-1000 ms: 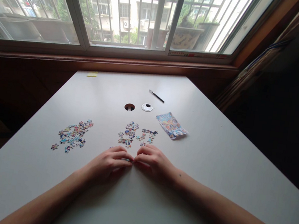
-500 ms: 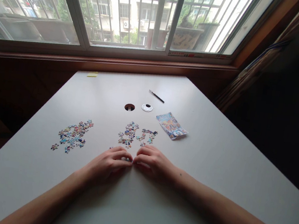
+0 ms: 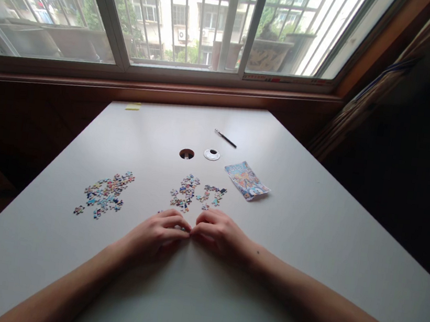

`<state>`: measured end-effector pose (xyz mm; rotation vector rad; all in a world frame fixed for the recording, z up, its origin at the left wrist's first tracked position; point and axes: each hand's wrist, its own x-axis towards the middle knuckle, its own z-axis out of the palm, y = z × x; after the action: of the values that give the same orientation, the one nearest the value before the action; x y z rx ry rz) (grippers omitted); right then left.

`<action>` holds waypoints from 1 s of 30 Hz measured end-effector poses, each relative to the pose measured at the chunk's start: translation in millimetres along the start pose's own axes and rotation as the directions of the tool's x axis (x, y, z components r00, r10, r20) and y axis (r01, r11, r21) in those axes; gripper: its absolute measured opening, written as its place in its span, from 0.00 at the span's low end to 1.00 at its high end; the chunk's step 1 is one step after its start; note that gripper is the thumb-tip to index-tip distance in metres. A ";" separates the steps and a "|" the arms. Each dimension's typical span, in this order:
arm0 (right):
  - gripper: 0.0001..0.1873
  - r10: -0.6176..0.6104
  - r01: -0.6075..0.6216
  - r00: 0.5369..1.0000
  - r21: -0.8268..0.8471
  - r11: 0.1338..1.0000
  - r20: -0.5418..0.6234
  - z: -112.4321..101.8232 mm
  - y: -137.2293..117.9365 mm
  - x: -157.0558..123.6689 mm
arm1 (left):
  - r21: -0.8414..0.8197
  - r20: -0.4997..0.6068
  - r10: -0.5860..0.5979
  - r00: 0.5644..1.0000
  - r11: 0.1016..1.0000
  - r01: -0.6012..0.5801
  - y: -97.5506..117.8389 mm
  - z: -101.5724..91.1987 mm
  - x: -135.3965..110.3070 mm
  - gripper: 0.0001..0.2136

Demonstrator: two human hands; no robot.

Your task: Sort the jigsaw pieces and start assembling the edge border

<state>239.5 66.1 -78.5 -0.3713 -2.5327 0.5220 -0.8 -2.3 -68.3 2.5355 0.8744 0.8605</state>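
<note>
Hands meet at the near middle of the white table (image 3: 308, 231), fingertips touching each other. The left hand (image 3: 155, 235) lies palm down with its fingers curled in, and the right hand (image 3: 221, 233) mirrors it, thumb and forefinger drawn together at the spot where the two hands join. Whatever sits between those fingertips is too small and too covered to make out, so I cannot tell whether either grip is clamped on a piece or merely pressed together.

Places below are given from the round cable hole (image 3: 186, 153) in the table. Straight toward the person from the hole lies the middle cluster of puzzle pieces (image 3: 195, 192), loose and multicoloured, just beyond the fingertips of both hands and close to them. Well to the left of the hole and nearer the person lies a second, wider scatter of pieces (image 3: 104, 195), apart from the left hand. Just right of the hole rests the white hole cap (image 3: 211, 154). Farther right and slightly nearer the person is a printed puzzle bag (image 3: 247, 180), flat on the table. Beyond the cap, toward the window (image 3: 178, 19), a black pen (image 3: 225, 138) lies at a slant. Far beyond the hole to the left, at the table's back edge, sits a yellow sticky note (image 3: 132, 106).
</note>
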 end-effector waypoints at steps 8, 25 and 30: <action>0.07 0.010 -0.010 1.000 -0.011 1.000 -0.003 -2.0 -3.5 0.4 | -0.033 -0.008 -0.025 1.000 0.999 0.024 2.2 -0.7 1.5 0.13; 0.06 0.011 -0.010 0.999 -0.032 0.999 0.039 -7.2 -4.1 1.5 | -0.039 -0.012 -0.034 0.999 0.999 0.033 0.5 0.8 -0.6 0.10; 0.05 -0.012 0.013 0.997 -0.020 1.000 0.080 -9.3 -0.4 0.8 | -0.040 -0.009 -0.040 0.999 0.998 0.040 2.4 -0.4 1.1 0.10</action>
<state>243.8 68.7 -70.6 -0.3485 -2.6179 0.5155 0.8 -3.4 -66.4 2.4733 0.8983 0.8696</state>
